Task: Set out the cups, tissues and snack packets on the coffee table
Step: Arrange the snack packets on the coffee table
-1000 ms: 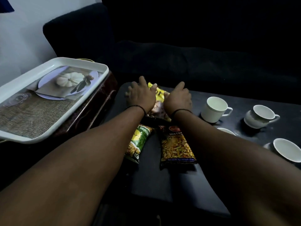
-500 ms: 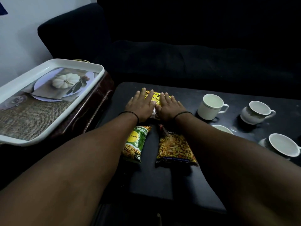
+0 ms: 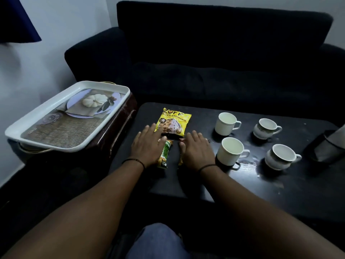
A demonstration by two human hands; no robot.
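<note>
My left hand (image 3: 147,146) lies flat, fingers straight, on the green packet (image 3: 164,156), covering most of it; my right hand (image 3: 197,149) lies the same way, flat and loose, on the orange packet (image 3: 180,159), of which I see only a sliver at the thumb side. Neither hand is curled round anything. On the green one I can read only "%0" at the near end (the rest sits under my palm). Just beyond my fingertips lies the yellow packet (image 3: 174,122), face up, printed "ZOFF" and "SOYA CHUNKS", with a small round "10" badge. That makes three snack packets, all at the left end of the black coffee table (image 3: 280,187).

To the right stand four white cups (image 3: 225,123), upright, in two rows of two, handles pointing right; the two farthest right carry a faint pattern. At the table's right edge sits a dark holder (image 3: 321,150), cut off by the frame. Left of the table, a white tray (image 3: 11,131) with a printed pumpkin picture rests on a brown stand (image 3: 119,128). A black sofa (image 3: 214,58) lies behind.
</note>
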